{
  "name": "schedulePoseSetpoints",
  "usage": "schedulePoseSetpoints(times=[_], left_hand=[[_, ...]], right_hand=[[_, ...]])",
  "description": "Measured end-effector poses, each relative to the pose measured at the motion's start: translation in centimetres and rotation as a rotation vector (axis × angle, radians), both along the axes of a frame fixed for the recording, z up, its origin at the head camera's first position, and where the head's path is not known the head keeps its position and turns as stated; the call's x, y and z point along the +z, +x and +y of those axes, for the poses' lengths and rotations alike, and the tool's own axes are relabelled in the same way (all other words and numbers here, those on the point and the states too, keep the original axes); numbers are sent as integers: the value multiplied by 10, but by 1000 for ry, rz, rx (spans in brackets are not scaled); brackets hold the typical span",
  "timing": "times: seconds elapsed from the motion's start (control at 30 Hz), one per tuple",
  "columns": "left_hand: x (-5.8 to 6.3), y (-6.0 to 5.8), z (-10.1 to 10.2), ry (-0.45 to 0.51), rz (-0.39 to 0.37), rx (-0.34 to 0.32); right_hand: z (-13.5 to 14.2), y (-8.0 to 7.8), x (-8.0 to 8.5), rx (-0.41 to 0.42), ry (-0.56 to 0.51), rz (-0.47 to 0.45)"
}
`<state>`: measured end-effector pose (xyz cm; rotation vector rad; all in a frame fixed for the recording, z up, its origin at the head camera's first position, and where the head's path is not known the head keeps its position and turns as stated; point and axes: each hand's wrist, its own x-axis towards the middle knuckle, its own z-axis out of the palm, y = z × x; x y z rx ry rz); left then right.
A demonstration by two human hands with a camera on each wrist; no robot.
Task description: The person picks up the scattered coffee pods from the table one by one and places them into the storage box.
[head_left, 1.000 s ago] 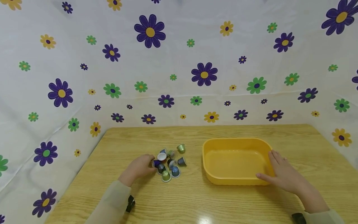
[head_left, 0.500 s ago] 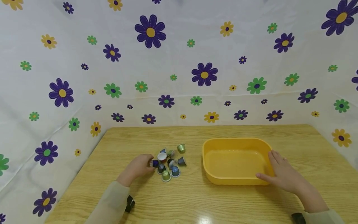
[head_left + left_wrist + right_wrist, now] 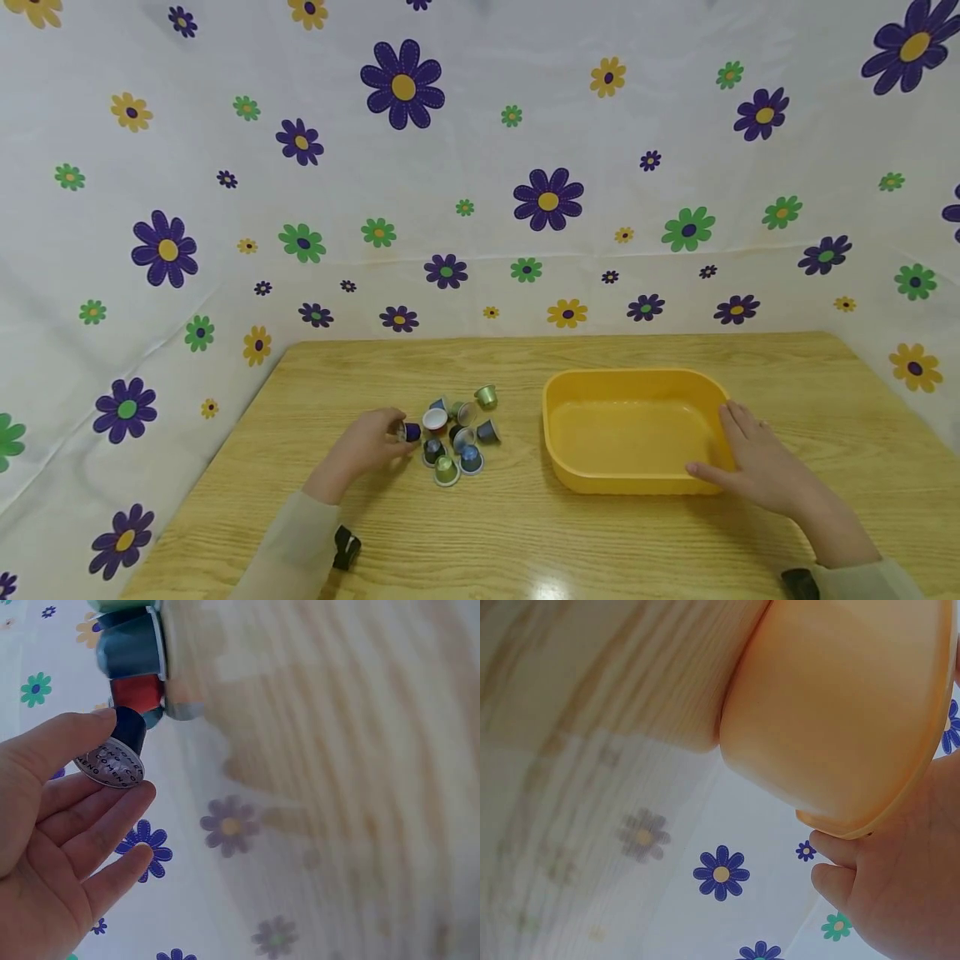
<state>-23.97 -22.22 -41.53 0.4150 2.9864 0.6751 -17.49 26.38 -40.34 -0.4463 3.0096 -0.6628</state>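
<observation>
My left hand (image 3: 365, 450) is at the left edge of a group of coffee capsules. Its thumb and fingers pinch a dark blue coffee capsule (image 3: 412, 432); in the left wrist view the capsule's silver lid (image 3: 114, 766) with printed lettering faces the palm. Near it lie a red capsule with a white lid (image 3: 434, 420), a black one (image 3: 433, 452), a light green one (image 3: 446, 471) and a blue one (image 3: 471, 459). My right hand (image 3: 765, 467) rests on the right end of a yellow plastic tub (image 3: 637, 486), fingers along the rim and thumb at the front corner.
Farther back in the group are a green capsule (image 3: 486, 397) and a grey-blue one (image 3: 488, 432). The tub's inside shows a bare floor. A white cloth with flowers (image 3: 465, 150) hangs behind the wooden table (image 3: 465, 542).
My left hand has drawn slightly left with the dark blue capsule, apart from the rest of the group, and the capsule has turned. The right hand and tub have stayed put.
</observation>
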Motion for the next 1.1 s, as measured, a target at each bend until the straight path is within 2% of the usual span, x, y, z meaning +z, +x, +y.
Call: schedulePoseSetpoints(times=[0.2, 0.53, 0.67, 0.87, 1.1], left_hand=[[4, 4, -2, 93, 32, 19], [11, 7, -2, 168, 87, 35], [10, 9, -2, 195, 104, 35], [10, 12, 0, 231, 175, 19], [12, 14, 4, 273, 219, 39]], right_hand=[[-1, 1, 1, -2, -2, -2], [-1, 1, 0, -7, 11, 3], [-1, 1, -1, -4, 11, 5], [-1, 0, -1, 0, 8, 10], [-2, 1, 0, -6, 2, -2]])
